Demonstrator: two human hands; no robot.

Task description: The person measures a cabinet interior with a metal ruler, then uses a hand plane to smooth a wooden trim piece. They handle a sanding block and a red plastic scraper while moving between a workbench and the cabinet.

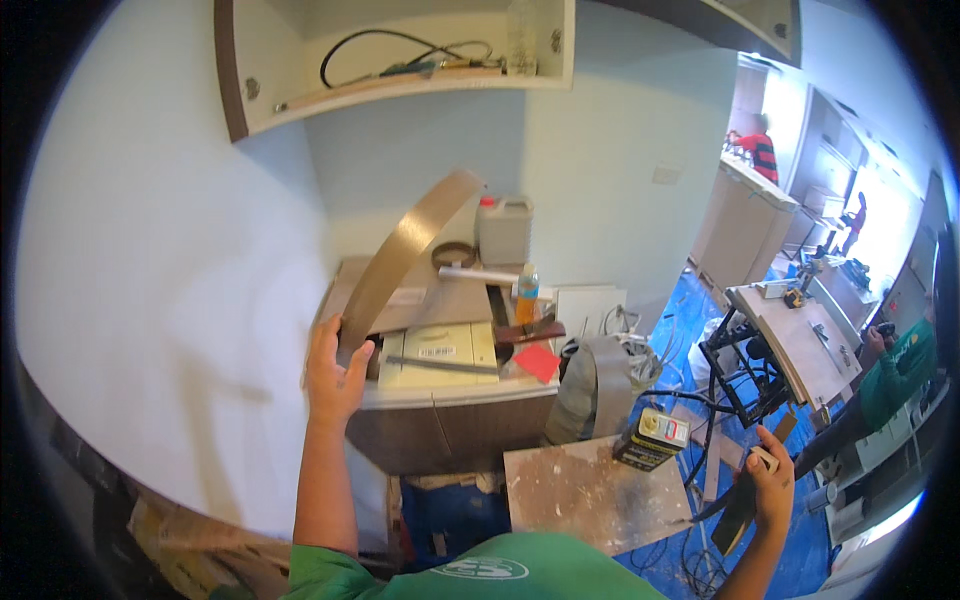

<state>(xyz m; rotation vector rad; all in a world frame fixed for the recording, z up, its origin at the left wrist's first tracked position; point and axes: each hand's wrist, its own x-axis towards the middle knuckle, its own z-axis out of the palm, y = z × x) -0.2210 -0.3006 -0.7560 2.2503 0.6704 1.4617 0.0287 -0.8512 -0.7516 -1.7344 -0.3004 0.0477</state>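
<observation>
My left hand is raised beside the white wall, with its thumb and fingers closed on a brown edge-banding strip. The strip arcs up and to the right above the counter. Lower on the right, my right hand is closed around a second length of brown strip, whose ends show above and below the fist. A small pale piece also sits in that grip; its kind is unclear. Whether the two lengths are joined cannot be seen.
The counter holds a grey jug, a bottle of orange liquid and boards. A metal can stands on a stained board. An open cabinet hangs overhead. Right are cables, a worktable and a person in green.
</observation>
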